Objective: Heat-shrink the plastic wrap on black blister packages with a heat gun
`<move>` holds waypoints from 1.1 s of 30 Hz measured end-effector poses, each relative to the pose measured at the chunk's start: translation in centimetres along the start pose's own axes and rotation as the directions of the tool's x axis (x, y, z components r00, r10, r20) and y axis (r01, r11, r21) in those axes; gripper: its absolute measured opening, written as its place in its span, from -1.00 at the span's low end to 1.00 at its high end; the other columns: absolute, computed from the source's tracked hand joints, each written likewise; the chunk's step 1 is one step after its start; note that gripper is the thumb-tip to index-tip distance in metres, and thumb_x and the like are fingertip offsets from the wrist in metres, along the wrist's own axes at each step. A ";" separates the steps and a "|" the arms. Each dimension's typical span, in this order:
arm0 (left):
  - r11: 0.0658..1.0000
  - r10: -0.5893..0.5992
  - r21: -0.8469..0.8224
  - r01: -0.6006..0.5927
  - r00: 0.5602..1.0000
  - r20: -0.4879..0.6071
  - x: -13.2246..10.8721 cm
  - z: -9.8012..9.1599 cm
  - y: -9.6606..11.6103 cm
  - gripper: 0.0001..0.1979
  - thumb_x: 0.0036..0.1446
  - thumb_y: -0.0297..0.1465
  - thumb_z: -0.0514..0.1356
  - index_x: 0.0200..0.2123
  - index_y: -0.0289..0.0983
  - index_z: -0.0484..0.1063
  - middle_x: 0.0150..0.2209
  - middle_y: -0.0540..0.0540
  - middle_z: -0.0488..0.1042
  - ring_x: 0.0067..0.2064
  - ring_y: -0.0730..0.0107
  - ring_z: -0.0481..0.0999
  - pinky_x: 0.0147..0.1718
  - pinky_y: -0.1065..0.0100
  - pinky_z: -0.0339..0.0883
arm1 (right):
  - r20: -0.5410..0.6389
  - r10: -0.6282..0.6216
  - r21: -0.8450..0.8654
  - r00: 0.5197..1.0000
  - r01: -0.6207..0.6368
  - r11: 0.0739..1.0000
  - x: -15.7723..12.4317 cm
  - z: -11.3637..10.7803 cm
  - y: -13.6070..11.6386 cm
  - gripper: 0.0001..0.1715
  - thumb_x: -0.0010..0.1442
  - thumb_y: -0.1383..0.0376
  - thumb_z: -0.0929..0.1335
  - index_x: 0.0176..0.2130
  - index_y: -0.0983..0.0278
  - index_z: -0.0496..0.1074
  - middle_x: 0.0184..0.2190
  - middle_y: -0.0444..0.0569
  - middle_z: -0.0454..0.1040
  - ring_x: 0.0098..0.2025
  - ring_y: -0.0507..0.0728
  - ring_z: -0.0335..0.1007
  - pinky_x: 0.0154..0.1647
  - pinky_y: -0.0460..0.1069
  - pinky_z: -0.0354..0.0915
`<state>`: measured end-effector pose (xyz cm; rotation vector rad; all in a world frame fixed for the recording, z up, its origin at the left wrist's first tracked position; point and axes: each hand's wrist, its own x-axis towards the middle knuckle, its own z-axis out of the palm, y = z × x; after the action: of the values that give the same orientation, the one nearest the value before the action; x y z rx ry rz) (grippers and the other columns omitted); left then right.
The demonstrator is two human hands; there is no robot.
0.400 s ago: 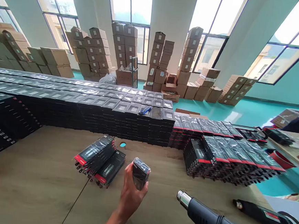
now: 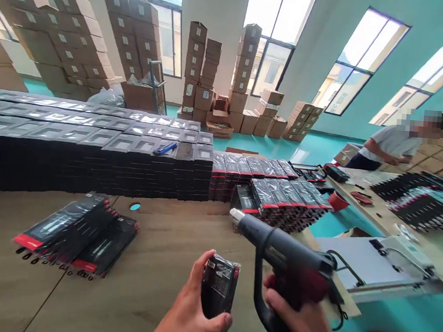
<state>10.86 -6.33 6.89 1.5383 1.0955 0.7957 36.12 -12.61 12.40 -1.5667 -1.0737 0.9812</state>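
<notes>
In my left hand is a small black box with a red corner and clear film around it, held upright between thumb and fingers. My right hand wraps around the handle of a black heat gun. Its metal nozzle points up and left, apart from the box. Left of my hands lie two stacks of film-wrapped black-and-red packs on the wooden table. Behind the heat gun stands a larger pile of similar wrapped packs, partly hidden by it.
A long wall of stacked black boxes runs along the table's far side, with a blue cutter on top. At the right, a person works at another table. Cartons line the windows.
My view has swung to the right. The boxed item has turned more upright and come nearer. My right hand has come into view on the heat gun, and the nozzle has risen.
</notes>
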 end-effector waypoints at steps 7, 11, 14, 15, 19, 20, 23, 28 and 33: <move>0.994 0.014 0.112 0.002 0.990 -0.140 0.0 3.0 2.9 0.03 -0.05 -0.23 0.43 0.46 -0.08 0.08 0.26 -0.26 0.44 0.10 -0.01 0.59 0.13 -0.02 0.49 | 0.054 -0.114 0.154 0.992 0.104 0.983 5.1 3.7 0.3 -0.49 0.24 -0.03 0.58 0.00 0.24 0.56 -0.10 -0.05 0.64 -0.08 0.24 0.59 0.02 0.23 0.51; 0.999 0.027 0.023 -0.024 0.993 -0.112 -0.6 2.6 2.8 -0.22 0.23 -0.07 0.31 0.43 -0.10 0.14 0.23 -0.26 0.46 0.15 0.05 0.55 0.21 0.03 0.41 | 0.084 -0.142 0.180 0.986 0.125 0.976 5.2 3.5 0.8 -0.61 0.30 0.07 0.57 -0.03 0.25 0.55 -0.13 -0.08 0.60 -0.14 0.20 0.57 -0.06 0.18 0.53; 0.997 -0.026 -0.068 0.027 0.999 0.025 0.1 1.0 3.5 -0.39 0.44 0.04 0.07 0.41 -0.09 0.20 0.04 -0.18 0.54 -0.04 0.21 0.57 0.07 0.16 0.46 | 0.153 -0.149 0.210 0.977 0.115 0.971 4.9 3.2 1.2 -0.64 0.32 0.08 0.56 -0.07 0.25 0.55 -0.22 -0.13 0.59 -0.23 0.16 0.56 -0.16 0.12 0.54; 0.996 -0.013 -0.087 0.020 0.997 0.072 0.6 0.3 3.9 -0.41 0.44 0.06 0.05 0.37 -0.10 0.26 0.03 -0.17 0.54 -0.06 0.23 0.55 0.03 0.19 0.46 | 0.172 -0.153 0.220 0.973 0.114 0.969 4.7 3.3 1.2 -0.64 0.32 0.08 0.56 -0.06 0.25 0.55 -0.23 -0.13 0.59 -0.23 0.16 0.57 -0.16 0.12 0.55; 0.991 0.091 -0.106 -0.077 0.986 0.140 2.3 -2.0 5.1 -0.52 0.38 0.09 0.16 0.02 -0.17 0.54 0.10 -0.20 0.50 0.03 0.18 0.50 -0.01 0.28 0.42 | 0.204 -0.189 0.248 0.961 0.136 0.959 4.2 4.0 1.0 -0.61 0.31 0.05 0.57 -0.06 0.25 0.55 -0.19 -0.10 0.61 -0.17 0.19 0.59 -0.08 0.17 0.55; 0.992 0.079 -0.114 -0.062 0.985 0.153 2.4 -2.4 5.2 -0.52 0.36 0.09 0.19 -0.01 -0.18 0.53 0.06 -0.19 0.51 -0.01 0.20 0.50 -0.05 0.29 0.42 | 0.200 -0.196 0.249 0.960 0.144 0.958 4.0 4.3 0.9 -0.61 0.30 0.04 0.57 -0.06 0.25 0.55 -0.17 -0.08 0.62 -0.16 0.19 0.59 -0.06 0.18 0.55; 0.981 -0.021 -0.183 0.060 0.978 0.209 2.1 -2.9 5.1 -0.50 0.34 0.10 0.22 0.07 -0.18 0.44 -0.13 -0.11 0.55 -0.19 0.29 0.48 -0.20 0.33 0.39 | 0.176 -0.208 0.253 0.962 0.160 0.954 3.3 5.0 0.8 -0.57 0.30 -0.01 0.55 -0.05 0.24 0.55 -0.13 -0.06 0.62 -0.12 0.22 0.58 -0.01 0.21 0.52; 0.987 -0.037 -0.145 0.062 0.984 0.172 1.0 -3.3 5.1 -0.49 0.31 0.13 0.24 -0.03 -0.20 0.46 -0.21 -0.08 0.52 -0.22 0.31 0.44 -0.25 0.35 0.34 | 0.171 -0.213 0.230 0.962 0.171 0.958 2.3 5.8 0.3 -0.58 0.30 -0.02 0.54 -0.05 0.23 0.56 -0.12 -0.06 0.62 -0.08 0.23 0.56 0.05 0.24 0.48; 0.997 -0.054 -0.051 0.062 0.988 0.141 0.5 -4.3 5.3 -0.46 0.33 0.14 0.17 -0.13 -0.24 0.53 -0.29 -0.07 0.48 -0.27 0.32 0.37 -0.30 0.35 0.28 | 0.191 -0.191 0.196 0.963 0.153 0.969 1.5 6.8 0.0 -0.61 0.33 -0.01 0.53 -0.09 0.24 0.56 -0.19 -0.09 0.62 -0.15 0.20 0.59 -0.06 0.18 0.54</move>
<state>8.42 -4.52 13.08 1.4865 1.0027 0.6626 30.14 -9.40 10.79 -1.2222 -1.2094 1.1069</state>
